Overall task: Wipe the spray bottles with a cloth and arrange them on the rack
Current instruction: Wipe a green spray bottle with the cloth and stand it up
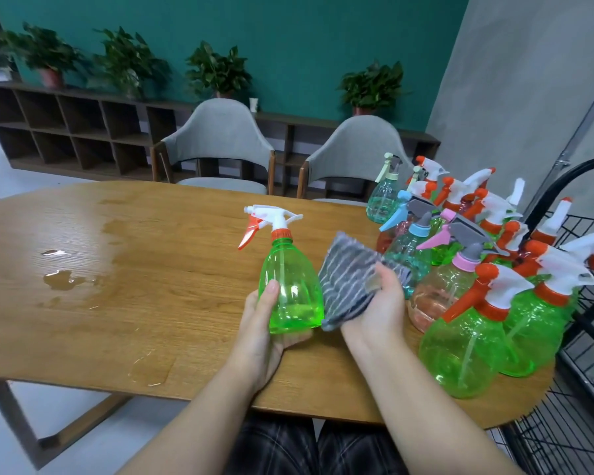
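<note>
Teal wall (288, 36) and a low dark shelf unit (66, 132) topped with potted plants (216, 70) fill the background, with two grey chairs (220, 145) drawn up to the far edge of a wooden table (151, 269). Puddles of water (62, 279) lie on the table well to the left of the held bottle.

That bottle — a green spray bottle (290, 286) with a white-and-orange trigger head — stands upright near the table's front edge. The left hand (264, 323) grips it low down, thumb laid up the near face of the body and the fingers curled under and behind the base. Just to the bottle's right, touching its side, is a grey striped cloth (347, 279). The right hand (378, 303) holds the cloth bunched, fingers curled round its right edge, pressing it against the bottle.

Further right of the held bottle a crowd of other spray bottles (477, 269) stands close together on the table's end — green, pinkish and bluish bodies, with orange, white, pink and blue triggers. The nearest of them, a large green one (460, 351), stands just beside the right wrist. Beyond the table's right end, past the cluster, is a black wire rack (587, 337), with one spray head showing over its shelf.
</note>
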Tool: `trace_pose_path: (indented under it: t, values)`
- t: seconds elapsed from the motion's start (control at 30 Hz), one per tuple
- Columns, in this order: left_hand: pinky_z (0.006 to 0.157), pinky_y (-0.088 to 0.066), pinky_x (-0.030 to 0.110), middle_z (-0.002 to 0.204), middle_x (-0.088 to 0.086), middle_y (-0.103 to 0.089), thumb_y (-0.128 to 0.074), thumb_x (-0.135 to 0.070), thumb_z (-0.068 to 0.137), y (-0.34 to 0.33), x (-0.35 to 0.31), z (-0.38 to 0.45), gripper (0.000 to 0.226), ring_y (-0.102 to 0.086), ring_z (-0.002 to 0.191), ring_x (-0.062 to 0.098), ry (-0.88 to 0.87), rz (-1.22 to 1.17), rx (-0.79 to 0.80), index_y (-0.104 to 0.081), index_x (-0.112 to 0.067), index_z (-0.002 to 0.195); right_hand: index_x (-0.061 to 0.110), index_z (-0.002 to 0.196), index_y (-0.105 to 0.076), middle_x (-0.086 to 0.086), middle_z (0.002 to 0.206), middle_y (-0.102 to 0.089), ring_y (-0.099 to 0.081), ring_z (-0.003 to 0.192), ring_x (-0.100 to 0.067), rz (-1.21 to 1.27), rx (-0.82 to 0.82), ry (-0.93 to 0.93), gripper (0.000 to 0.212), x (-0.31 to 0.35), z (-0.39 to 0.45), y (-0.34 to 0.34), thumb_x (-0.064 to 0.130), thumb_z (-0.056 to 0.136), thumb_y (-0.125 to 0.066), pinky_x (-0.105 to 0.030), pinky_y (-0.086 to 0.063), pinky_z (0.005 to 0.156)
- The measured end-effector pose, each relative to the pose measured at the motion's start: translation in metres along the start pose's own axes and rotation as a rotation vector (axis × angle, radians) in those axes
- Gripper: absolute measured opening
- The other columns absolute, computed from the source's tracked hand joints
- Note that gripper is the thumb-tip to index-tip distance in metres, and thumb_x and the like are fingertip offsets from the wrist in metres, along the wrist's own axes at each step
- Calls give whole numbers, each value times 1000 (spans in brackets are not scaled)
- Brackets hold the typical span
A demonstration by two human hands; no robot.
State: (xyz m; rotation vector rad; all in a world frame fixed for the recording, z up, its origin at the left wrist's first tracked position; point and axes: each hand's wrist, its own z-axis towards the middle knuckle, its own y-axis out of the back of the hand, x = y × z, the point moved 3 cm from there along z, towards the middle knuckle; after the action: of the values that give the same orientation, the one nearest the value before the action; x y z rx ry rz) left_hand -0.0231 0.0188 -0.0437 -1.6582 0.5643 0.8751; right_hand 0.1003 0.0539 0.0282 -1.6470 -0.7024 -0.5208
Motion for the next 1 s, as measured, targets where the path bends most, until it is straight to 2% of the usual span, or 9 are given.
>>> trace_pose_path:
  t: [0.13,0.23,0.33,0.4,0.5,0.63,0.73,0.83,1.0]
  values:
    - [68,-57,46,121,22,-66,-66,-46,77,0,1,-1,69,-69,97,35,28,0,51,-54,-4,131,6,104,-61,-12,93,-65,-63,80,-24,-377,118,103,27,1,8,-26,29,94,-50,-33,-50,72]
    - [76,-59,48,116,22,-68,-68,-33,83,-4,0,-3,48,-70,94,28,3,6,76,-62,-5,122,17,123,-58,-2,112,-65,-61,101,-21,-897,285,276,39,-6,9,-38,40,95,-46,-32,-44,83]
    - [68,-58,41,115,11,-70,-57,-34,81,-4,-3,-2,50,-70,93,19,-45,-8,64,-59,-14,127,34,143,-39,13,151,-35,-33,138,-12,-1314,508,526,48,-17,8,-39,35,95,-36,-36,-30,110]
    - [68,-57,41,118,8,-70,-53,-32,90,-4,-2,0,45,-70,96,18,-55,14,70,-56,-19,133,35,145,-36,20,157,-18,-15,145,-7,-1443,548,594,61,-22,10,-36,34,84,-32,-37,-19,118]
    - [66,-57,40,118,7,-70,-38,-27,102,-4,-2,0,37,-70,95,17,-40,33,81,-56,-21,134,33,141,-44,21,155,-20,-8,146,-4,-1470,580,626,63,-24,10,-27,34,79,-30,-34,-14,119]
    - [71,-57,41,126,13,-66,-29,-47,99,-5,-2,-3,53,-67,106,23,22,7,87,-57,-18,132,19,121,-64,17,140,-47,-19,142,-3,-1359,613,757,64,-27,4,-18,40,72,-28,-33,-19,117]
    - [75,-57,40,129,14,-64,-30,-58,90,-6,-4,-6,67,-62,117,27,-11,-4,113,-55,-16,135,17,112,-68,22,122,-55,-27,137,2,-1256,651,792,54,-28,0,-10,31,72,-34,-40,-24,115]
    - [76,-58,38,127,14,-66,-30,-61,87,-7,-5,-8,70,-64,115,26,-4,-9,138,-56,-14,133,18,109,-69,18,117,-61,-32,137,-2,-1176,724,819,52,-28,-6,3,24,66,-39,-47,-22,115]
    - [81,-58,36,124,17,-67,-40,-62,85,-7,-8,-7,70,-65,113,27,-34,17,129,-59,-10,127,20,96,-71,6,109,-69,-44,133,-12,-1088,813,844,44,-29,-17,20,20,64,-41,-43,-16,118]
